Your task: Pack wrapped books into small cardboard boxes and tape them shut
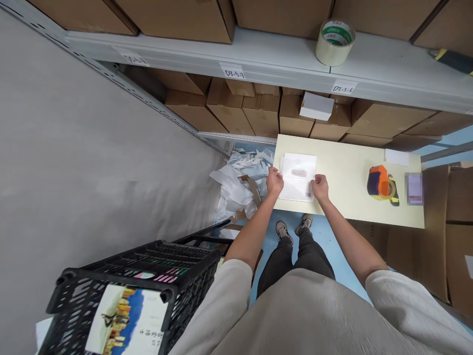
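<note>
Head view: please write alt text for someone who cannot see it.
A person holds a flat white item by its sides with left hand and right hand at a cream table. An orange tape dispenser sits farther right; cardboard boxes line shelves beyond.

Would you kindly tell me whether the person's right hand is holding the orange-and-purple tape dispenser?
No, the tape dispenser lies apart on the cream tabletop, while the right hand touches the printed white paper.

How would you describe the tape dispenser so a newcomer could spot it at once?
Find the cream table in front of the grey shelf. Go past the person's right hand, toward the table's right end, to the tape dispenser. Its bright orange and dark purple body sets it apart from the flat white paper nearby.
</note>
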Demonstrator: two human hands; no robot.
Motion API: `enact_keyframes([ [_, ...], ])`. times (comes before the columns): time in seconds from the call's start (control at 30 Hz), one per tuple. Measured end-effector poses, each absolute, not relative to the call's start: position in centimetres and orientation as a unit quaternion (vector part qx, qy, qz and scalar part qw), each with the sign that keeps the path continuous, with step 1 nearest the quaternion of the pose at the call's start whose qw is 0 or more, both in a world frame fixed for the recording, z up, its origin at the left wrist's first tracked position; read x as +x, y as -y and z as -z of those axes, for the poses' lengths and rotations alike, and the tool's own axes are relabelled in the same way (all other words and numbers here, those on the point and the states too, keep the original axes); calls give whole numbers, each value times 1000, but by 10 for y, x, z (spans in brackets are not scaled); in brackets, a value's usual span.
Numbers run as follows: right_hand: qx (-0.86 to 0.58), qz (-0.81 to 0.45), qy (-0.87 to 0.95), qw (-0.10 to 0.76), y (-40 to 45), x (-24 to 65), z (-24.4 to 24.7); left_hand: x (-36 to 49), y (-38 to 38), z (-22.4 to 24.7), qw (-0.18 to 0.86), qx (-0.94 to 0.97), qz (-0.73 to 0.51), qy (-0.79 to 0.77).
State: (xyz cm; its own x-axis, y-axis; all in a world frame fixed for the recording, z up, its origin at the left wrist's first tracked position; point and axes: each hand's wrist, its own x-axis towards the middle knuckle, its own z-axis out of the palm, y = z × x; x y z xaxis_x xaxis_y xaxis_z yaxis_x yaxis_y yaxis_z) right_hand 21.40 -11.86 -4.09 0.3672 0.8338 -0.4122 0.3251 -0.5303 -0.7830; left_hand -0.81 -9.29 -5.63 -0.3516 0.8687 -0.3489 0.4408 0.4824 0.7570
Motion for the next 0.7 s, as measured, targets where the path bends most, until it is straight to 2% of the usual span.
enact_keyframes([
  [0.37, -730, -459, 386, 329, 84, 257, 41, 26, 58, 67, 377, 362, -373, -767],
  [0.7, -730, -456, 405, 308, 75, 262, 42, 27, 54, 72, 364, 354, -383, -772],
])
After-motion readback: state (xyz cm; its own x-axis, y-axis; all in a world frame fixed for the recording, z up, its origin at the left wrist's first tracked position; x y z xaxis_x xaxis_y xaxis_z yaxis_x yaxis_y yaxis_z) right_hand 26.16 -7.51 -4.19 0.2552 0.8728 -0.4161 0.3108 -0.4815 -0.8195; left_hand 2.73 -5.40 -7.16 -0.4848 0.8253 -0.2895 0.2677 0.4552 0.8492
